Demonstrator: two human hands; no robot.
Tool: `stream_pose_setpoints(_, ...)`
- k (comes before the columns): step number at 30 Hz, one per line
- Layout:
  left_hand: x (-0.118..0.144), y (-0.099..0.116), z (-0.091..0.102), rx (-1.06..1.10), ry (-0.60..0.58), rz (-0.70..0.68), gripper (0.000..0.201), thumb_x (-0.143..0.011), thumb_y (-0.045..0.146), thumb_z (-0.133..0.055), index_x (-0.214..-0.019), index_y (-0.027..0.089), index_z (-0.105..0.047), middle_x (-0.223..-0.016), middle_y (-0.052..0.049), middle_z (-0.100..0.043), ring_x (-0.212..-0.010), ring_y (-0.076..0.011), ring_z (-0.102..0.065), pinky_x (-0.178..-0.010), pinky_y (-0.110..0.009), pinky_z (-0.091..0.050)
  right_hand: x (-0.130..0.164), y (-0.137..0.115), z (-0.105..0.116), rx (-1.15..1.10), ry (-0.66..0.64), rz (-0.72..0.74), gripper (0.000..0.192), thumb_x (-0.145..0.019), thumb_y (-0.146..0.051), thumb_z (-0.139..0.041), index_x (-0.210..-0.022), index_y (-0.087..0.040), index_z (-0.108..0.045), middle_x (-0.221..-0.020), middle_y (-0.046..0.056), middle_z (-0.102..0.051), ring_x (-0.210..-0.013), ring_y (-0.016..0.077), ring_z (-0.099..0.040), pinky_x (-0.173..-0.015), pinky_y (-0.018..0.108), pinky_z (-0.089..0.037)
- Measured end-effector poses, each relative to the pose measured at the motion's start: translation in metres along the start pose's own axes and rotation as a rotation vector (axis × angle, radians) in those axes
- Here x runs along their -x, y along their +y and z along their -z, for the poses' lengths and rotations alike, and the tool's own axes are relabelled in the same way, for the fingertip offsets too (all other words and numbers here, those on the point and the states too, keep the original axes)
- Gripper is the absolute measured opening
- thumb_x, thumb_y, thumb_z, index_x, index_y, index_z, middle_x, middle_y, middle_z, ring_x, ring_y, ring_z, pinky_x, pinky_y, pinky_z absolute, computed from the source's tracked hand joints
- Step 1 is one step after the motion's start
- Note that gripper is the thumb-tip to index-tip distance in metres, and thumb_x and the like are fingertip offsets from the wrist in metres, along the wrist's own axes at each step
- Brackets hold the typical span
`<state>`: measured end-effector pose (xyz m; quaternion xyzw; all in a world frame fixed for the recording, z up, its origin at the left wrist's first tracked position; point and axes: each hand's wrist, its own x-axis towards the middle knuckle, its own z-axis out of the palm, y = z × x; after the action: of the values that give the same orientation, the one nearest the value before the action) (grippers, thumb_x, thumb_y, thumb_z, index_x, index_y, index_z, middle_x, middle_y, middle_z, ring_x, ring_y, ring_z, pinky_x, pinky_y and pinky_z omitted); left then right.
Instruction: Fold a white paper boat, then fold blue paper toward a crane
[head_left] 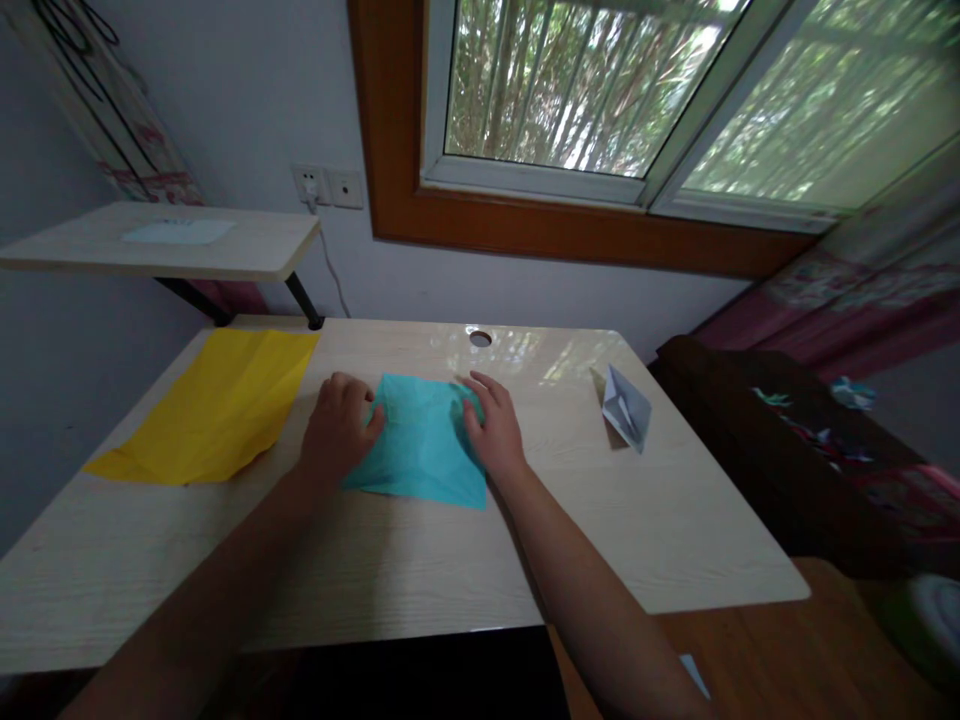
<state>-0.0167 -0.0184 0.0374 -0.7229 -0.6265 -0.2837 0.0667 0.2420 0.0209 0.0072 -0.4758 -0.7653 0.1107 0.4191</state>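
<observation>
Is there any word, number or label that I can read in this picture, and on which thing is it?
None can be read.
The sheet on the shelf: a faint blue mark, too blurred to read.
The banner on the wall: pink pattern, no legible letters.
The teal paper, yellow paper and folded paper: no print.

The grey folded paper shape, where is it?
The grey folded paper shape sits on the desk's right side, apart from the right hand and teal paper.
</observation>
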Motion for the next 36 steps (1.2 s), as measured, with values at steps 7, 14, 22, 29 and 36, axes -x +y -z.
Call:
stream_pose_setpoints(7, -0.002, 0.049, -0.036, 0.001, -0.332, -0.304, 0.043, -0.102, 0.027, -0.037, -0.139, 0.018, -0.055, -0.152, -0.013, -0.05, -0.147, -0.0303, -0.037, -0.12, -0.052, -0.03, 0.007, -0.002, -0.021, 0.207, -0.318, 0.105, 0.045, -0.101, -0.022, -0.042, -0.143, -0.013, -0.054, -0.151, 0.016, -0.051, -0.145, 0.0278, -0.042, -0.121, 0.05, -0.034)
stream_pose_setpoints(14, -0.01, 0.05, -0.066, -0.09, -0.369, -0.163, 0.054, -0.104, 0.037, -0.029, -0.151, 0.015, -0.043, -0.163, -0.011, -0.034, -0.152, -0.03, -0.027, -0.123, -0.054, -0.023, 0.012, -0.002, -0.023, 0.348, -0.33, 0.054, 0.049, -0.104, -0.03, -0.038, -0.147, -0.011, -0.048, -0.158, 0.018, -0.04, -0.149, 0.0292, -0.035, -0.121, 0.053, -0.029)
stream_pose_setpoints(22, -0.015, 0.03, -0.065, -0.152, -0.328, -0.083, 0.056, -0.103, 0.042, -0.033, -0.153, 0.02, -0.041, -0.163, -0.011, -0.032, -0.153, -0.0282, -0.024, -0.124, -0.05, -0.017, 0.015, -0.004, -0.025, 0.379, -0.317, 0.025, 0.059, -0.103, -0.043, -0.042, -0.151, -0.009, -0.042, -0.161, 0.021, -0.031, -0.152, 0.032, -0.029, -0.122, 0.056, -0.025)
stream_pose_setpoints(29, -0.019, 0.017, -0.064, -0.17, -0.325, -0.051, 0.059, -0.103, 0.042, -0.03, -0.154, 0.012, -0.038, -0.163, -0.016, -0.031, -0.153, -0.0289, -0.025, -0.124, -0.049, -0.018, 0.019, -0.003, -0.023, 0.411, -0.316, 0.015, 0.067, -0.102, -0.051, -0.042, -0.152, -0.006, -0.04, -0.162, 0.022, -0.029, -0.153, 0.0345, -0.025, -0.123, 0.055, -0.021)
stream_pose_setpoints(36, -0.017, 0.002, -0.06, -0.199, -0.34, 0.001, 0.062, -0.103, 0.044, -0.028, -0.155, 0.012, -0.036, -0.164, -0.016, -0.028, -0.154, -0.0284, -0.022, -0.124, -0.053, -0.015, 0.019, 0.0, -0.017, 0.417, -0.344, 0.021, 0.07, -0.101, -0.054, -0.043, -0.153, -0.007, -0.039, -0.163, 0.021, -0.028, -0.153, 0.0346, -0.023, -0.124, 0.054, -0.02)
